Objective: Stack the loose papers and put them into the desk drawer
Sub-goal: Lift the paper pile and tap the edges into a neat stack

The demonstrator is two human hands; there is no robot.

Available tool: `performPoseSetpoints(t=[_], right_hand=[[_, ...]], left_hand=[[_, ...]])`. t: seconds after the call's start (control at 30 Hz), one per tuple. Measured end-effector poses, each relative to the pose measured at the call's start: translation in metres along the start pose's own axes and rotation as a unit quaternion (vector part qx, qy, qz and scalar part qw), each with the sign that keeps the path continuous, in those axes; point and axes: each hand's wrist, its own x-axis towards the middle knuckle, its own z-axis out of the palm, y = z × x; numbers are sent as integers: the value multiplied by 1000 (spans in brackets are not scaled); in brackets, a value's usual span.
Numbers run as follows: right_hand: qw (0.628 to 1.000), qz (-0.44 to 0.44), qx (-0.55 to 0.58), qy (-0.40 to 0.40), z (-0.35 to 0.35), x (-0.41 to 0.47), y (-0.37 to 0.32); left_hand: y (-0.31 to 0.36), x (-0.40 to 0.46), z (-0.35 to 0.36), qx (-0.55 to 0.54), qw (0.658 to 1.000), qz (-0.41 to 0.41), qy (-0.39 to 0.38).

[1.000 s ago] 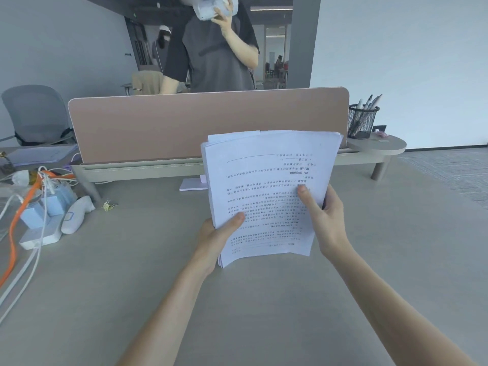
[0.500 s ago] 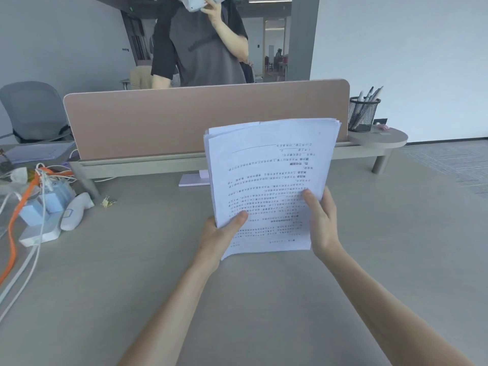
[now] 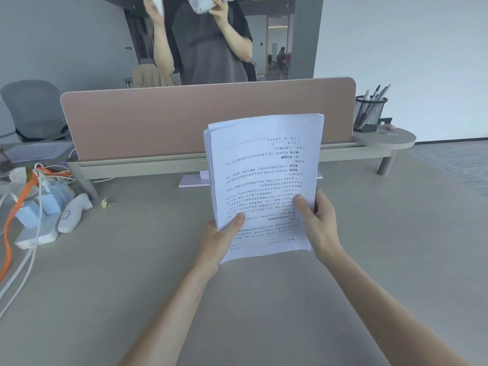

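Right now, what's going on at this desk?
A person holds a stack of printed papers upright above the desk, the left hand and the right hand each gripping a lower corner. The sheets look gathered but slightly uneven at the top. No drawer is in view.

A stack of white printed papers (image 3: 264, 180) stands held above the grey desk (image 3: 132, 273), before the pink divider panel (image 3: 184, 120). A black mesh pen cup (image 3: 369, 114) sits on the shelf to the right; tangled cables (image 3: 34, 186) lie at left.
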Motion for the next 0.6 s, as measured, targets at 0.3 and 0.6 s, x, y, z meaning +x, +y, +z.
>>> performPoseSetpoints(t=[0.3,0.6], right_hand=[[997,48,-48,-34,15,34,2],[995,95,-14,-27,4,9,-6]], left_hand=[[10,31,-8,54,998,-4,-25],[9,10,-8,21,998,-43,-40]])
